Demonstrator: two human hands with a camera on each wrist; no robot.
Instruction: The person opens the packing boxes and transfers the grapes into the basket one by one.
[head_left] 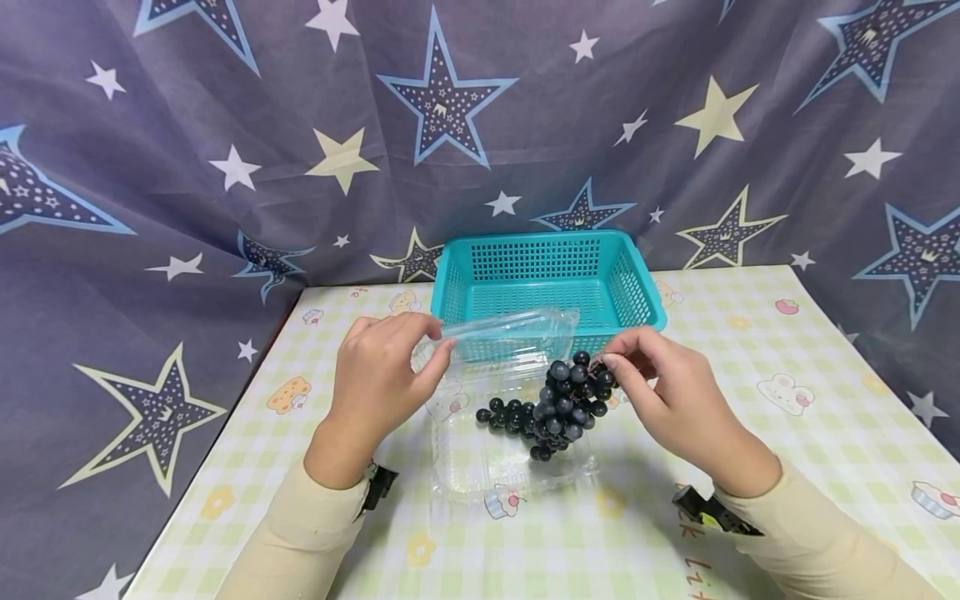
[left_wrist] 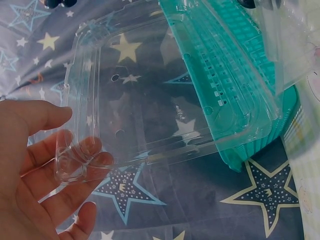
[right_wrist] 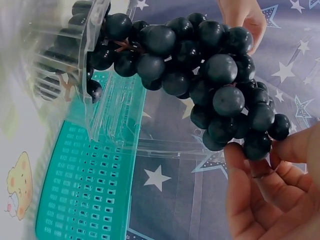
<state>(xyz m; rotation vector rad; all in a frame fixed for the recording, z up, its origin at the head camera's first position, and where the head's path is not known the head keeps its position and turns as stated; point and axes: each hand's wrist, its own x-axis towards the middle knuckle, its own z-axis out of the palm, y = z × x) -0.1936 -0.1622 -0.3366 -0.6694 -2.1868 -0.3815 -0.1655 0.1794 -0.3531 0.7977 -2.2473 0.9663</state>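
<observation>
In the head view my left hand (head_left: 386, 379) holds the raised lid (head_left: 517, 329) of a clear plastic clamshell box by its edge. The left wrist view shows my fingers (left_wrist: 90, 145) behind the lid's corner, the thumb on the near side. My right hand (head_left: 671, 400) pinches the stem end of a bunch of black grapes (head_left: 566, 408) between thumb and fingers. That end is lifted, while the other end of the bunch hangs down into the box's base (head_left: 480, 467). In the right wrist view, grapes (right_wrist: 160, 40) reach over the box's clear rim (right_wrist: 92, 60).
A teal perforated plastic basket (head_left: 645, 312) stands behind the box, its front partly behind the lid. The table has a checked, printed cloth (head_left: 810, 450). A star-patterned curtain (head_left: 517, 117) hangs along the back and sides.
</observation>
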